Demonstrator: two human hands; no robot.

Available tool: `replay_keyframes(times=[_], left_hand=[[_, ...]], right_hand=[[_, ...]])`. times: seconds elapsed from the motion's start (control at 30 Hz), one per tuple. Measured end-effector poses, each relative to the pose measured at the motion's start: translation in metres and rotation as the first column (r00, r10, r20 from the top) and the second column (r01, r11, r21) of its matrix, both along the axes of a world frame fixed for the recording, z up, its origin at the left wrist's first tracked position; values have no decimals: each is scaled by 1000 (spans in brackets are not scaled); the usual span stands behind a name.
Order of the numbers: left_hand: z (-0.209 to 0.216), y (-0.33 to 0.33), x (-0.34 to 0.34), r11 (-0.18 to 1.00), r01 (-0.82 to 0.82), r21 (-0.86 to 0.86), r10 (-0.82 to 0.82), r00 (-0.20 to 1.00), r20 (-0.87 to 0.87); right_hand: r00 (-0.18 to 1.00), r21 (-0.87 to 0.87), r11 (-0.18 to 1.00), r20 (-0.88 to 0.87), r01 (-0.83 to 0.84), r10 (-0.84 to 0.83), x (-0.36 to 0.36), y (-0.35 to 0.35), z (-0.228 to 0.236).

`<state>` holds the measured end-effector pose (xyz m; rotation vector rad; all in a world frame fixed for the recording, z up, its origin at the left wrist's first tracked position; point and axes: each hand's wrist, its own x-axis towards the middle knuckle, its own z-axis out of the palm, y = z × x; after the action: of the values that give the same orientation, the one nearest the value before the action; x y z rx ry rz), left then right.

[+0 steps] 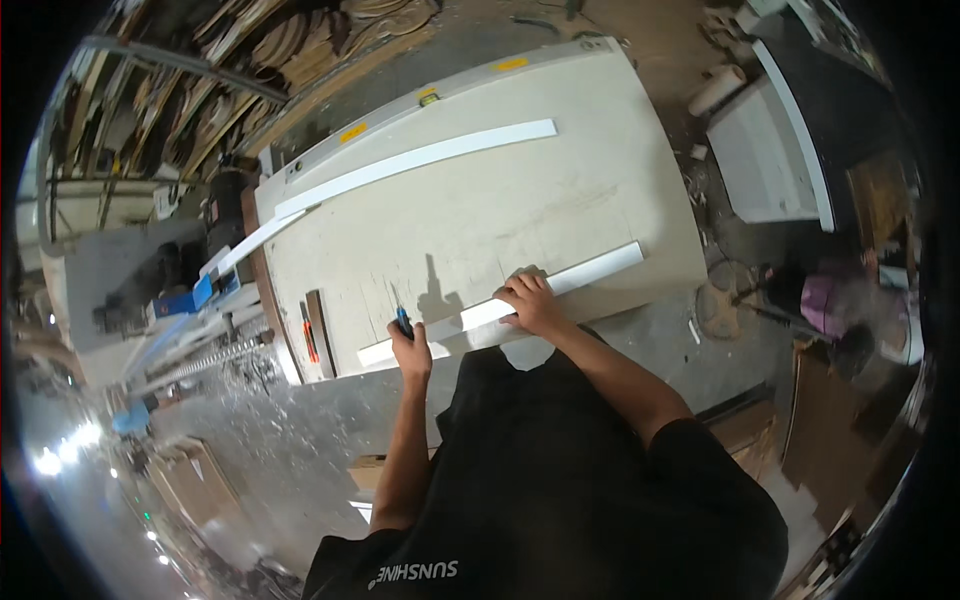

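So I had my left hand (411,352) wrapped tight round a blue-and-black tool (404,320), its thin tip aimed between 11 and 12 o'clock; couldn't tell if that tip was touching anything; my right hand (530,302) was clamped on the near white strip (600,263), fingers curled over it; that strip lay along my side of the pale worktop (560,200), running from about 7 o'clock round to between 3 and 4, counting from the middle; left hand was at 7, right one at 5.

Other stuff lying around: a second white strip (420,158) up at 11 o'clock, well apart from mine; past it a long spirit level (390,115) with yellow labels, along the far edge, 11 to 1 or so; over at 8 o'clock an orange tool (309,333) sat just beside a short dark strip (321,330).
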<state>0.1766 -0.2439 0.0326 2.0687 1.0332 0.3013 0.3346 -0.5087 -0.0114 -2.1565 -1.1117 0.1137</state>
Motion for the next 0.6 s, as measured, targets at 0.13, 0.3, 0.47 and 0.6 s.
replay_keyframes(times=[0.13,0.3,0.47,0.6], left_hand=[[16,-29,-31,989,-149,16,150,985,-87],[-11,-21,-78,956,-293,-23,286,945,-156],[-36,4,-102,810,-580,-87,576,815,-68],[-85,41,-133,543,-795,-271,825,566,-8]], right_hand=[[991,-125,990,-122,-72,56,7,3,6],[995,-176,984,-96,10,-27,20,-14,9],[778,-14,785,146,620,-611,81,-112,-44],[289,-349,180,290,919,-912,137,-252,-69]])
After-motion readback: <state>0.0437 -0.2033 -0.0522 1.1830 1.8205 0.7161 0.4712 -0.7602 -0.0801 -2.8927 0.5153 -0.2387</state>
